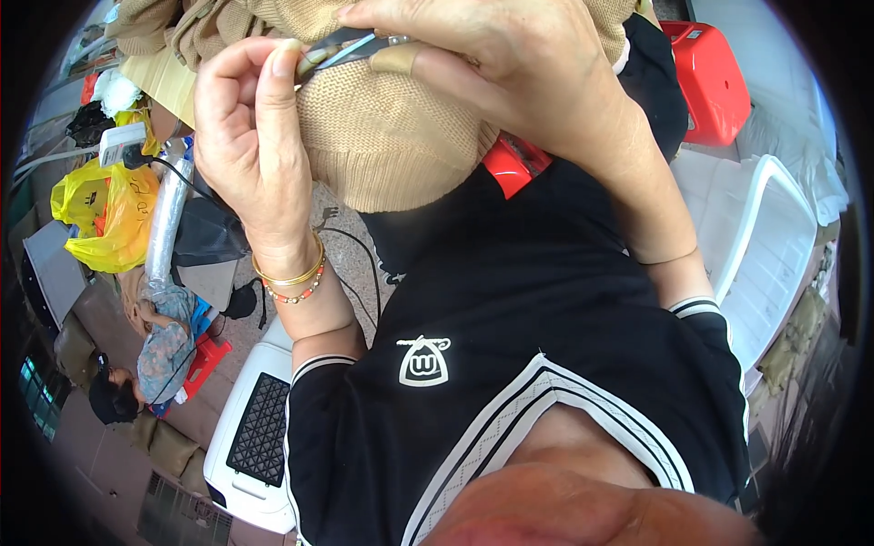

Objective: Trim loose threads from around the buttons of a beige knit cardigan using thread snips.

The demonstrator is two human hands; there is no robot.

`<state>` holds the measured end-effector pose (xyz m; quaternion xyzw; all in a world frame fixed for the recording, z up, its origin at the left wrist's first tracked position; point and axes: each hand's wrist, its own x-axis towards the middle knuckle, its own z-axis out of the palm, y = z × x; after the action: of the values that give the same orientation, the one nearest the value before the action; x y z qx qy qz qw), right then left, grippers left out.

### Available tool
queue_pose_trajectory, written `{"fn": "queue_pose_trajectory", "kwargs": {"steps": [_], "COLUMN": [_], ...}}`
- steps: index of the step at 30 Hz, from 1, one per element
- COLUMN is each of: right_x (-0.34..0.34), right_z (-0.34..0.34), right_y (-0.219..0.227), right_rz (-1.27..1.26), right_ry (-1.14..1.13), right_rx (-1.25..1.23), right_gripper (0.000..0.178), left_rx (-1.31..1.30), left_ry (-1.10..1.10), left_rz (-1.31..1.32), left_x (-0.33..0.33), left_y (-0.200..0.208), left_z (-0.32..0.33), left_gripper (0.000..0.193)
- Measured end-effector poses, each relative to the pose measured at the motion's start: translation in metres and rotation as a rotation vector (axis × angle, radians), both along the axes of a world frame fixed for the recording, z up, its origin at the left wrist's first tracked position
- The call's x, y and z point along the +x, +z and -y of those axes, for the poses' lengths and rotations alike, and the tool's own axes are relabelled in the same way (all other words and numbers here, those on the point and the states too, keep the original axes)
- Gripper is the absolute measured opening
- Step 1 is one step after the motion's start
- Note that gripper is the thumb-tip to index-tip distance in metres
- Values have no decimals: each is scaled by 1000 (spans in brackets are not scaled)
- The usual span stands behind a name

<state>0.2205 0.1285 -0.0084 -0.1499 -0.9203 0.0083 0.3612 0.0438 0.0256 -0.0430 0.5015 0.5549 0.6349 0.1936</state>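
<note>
Work judged mid-way. Tan knit piece (391, 123) hangs below both hands, ribbed end nearest wearer. Left hand (259, 123) pinched closed, apparently on its upper edge; right hand (537, 64) grips dark tool (341, 38). Remaining: tan knitwear (214, 32) heaped beyond, finish unreadable.

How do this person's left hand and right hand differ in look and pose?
The left hand has bracelets at its wrist; the right hand shows none. The right hand has a tan covering on one digit; none shows on the left hand. The left hand shows its thumb and curled fingers; the right hand shows mostly its back. Both are at the tan knit, close to a dark tool.
</note>
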Motion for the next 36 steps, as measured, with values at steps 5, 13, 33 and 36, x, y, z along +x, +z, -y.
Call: {"fn": "queue_pose_trajectory", "kwargs": {"steps": [5, 13, 33, 36], "right_x": [0, -1, -2, 2], "right_z": [-6, -11, -20, -22], "right_y": [-2, -2, -4, 1], "right_rz": [24, 45, 43, 125], "right_ry": [40, 83, 170, 162], "right_rx": [62, 173, 248, 316], "right_gripper": [24, 26, 24, 24], "left_rx": [-32, -18, -14, -60], "left_ry": [3, 4, -127, -117], "left_rz": [-2, -4, 18, -29], "left_x": [-2, -2, -10, -10], "left_y": [0, 0, -3, 1], "left_z": [-1, -2, 6, 8], "left_gripper": [11, 10, 12, 12]}}
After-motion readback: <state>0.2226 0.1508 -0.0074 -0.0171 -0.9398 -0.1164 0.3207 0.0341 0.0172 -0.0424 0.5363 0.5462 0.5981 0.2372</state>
